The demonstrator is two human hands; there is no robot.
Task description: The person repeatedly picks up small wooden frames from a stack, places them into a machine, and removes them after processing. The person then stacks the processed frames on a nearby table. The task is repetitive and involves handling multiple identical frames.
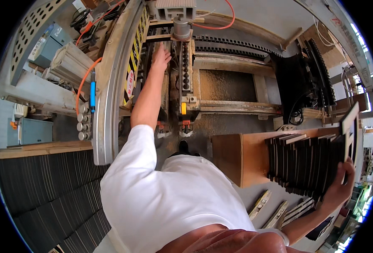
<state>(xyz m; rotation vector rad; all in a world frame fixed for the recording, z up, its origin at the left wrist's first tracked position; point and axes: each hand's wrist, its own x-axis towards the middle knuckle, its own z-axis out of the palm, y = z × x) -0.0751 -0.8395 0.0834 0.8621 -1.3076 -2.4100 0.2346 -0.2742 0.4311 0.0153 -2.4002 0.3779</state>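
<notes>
My left arm stretches forward into the machine (pixel 187 63). My left hand (pixel 160 58) hovers or rests beside its row of round black cups, with fingers loosely extended and nothing visible in them; contact with the machine cannot be made out. Out to the far right, my right hand (pixel 343 182) grips the lower end of a thin flat panel (pixel 350 131) with cutouts, a pale face and dark edges. That panel stands upright at the end of a stack of dark panels (pixel 304 162), which is next to a brown wooden box (pixel 237 158).
A metal beam with a yellow-black striped strip (pixel 135 46) flanks my left arm. Dark boards (pixel 47 189) are stacked at lower left. Sawdust (pixel 224 86) covers part of the machine's frame area. Pale wooden strips (pixel 275 215) lie at lower right; an orange hose (pixel 83 82) hangs left.
</notes>
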